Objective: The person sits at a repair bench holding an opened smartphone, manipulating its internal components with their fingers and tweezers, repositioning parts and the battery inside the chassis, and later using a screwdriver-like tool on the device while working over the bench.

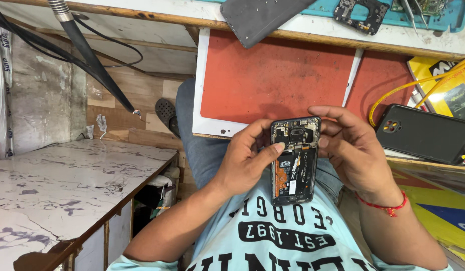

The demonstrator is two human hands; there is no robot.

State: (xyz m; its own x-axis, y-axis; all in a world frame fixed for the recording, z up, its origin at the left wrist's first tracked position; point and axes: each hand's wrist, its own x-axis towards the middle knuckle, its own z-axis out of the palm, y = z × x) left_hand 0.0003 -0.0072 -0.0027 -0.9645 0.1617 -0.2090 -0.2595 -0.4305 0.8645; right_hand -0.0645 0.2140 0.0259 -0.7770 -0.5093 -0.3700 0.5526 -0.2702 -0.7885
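Two bare hands hold an opened phone [294, 159] upright above the person's lap, its back cover off and its insides facing the camera. The left hand [245, 160] curls around the phone's left edge, fingers bent close, with the thumb [272, 149] laid across the upper left of the exposed board. The right hand [355, 153] cups the right edge, its fingers half curled behind and beside the top corner, its thumb touching the side; a red thread bracelet [385, 206] circles that wrist. Just behind the phone hangs the open front of a red-lined drawer [272, 75] under a wooden bench edge. To the right, a black phone case [425, 133] lies flat beside a yellow cable [408, 86]. On the bench top lie a dark grey back cover [260, 17] and a black phone frame [362, 14] on a teal mat [450, 17]. A marble-patterned counter [57, 185] stands well apart on the left. The phone shows a black battery, an orange flex strip along its left side, and a camera module near the top.
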